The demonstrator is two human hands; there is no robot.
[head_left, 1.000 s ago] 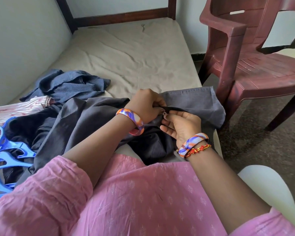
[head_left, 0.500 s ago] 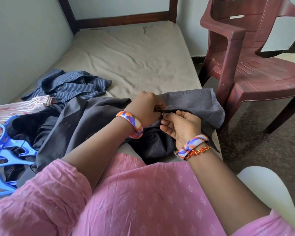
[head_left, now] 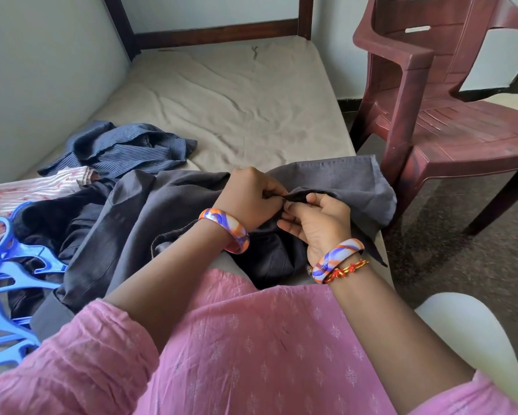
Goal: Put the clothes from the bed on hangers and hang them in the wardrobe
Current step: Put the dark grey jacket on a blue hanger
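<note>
A dark grey garment (head_left: 126, 223) lies crumpled across the near end of the bed (head_left: 236, 94). My left hand (head_left: 248, 196) and my right hand (head_left: 317, 220) meet over its right part, both pinching a fold of the grey cloth between fingers and thumb. A blue striped shirt (head_left: 123, 149) lies further back on the left. A pale striped garment (head_left: 33, 188) shows at the left edge. Several blue plastic hangers (head_left: 9, 271) are piled at the near left, partly under the grey garment.
A maroon plastic chair (head_left: 443, 115) stands right of the bed on the dark floor. A wall (head_left: 36, 70) runs along the bed's left side. The dark wooden bed frame (head_left: 216, 32) closes the far end. A white rounded object (head_left: 473, 339) sits at the lower right.
Both hands have stayed on the same fold of the grey garment, with small finger movements. The camera has tilted slightly, so the scene sits a little lower in view.
</note>
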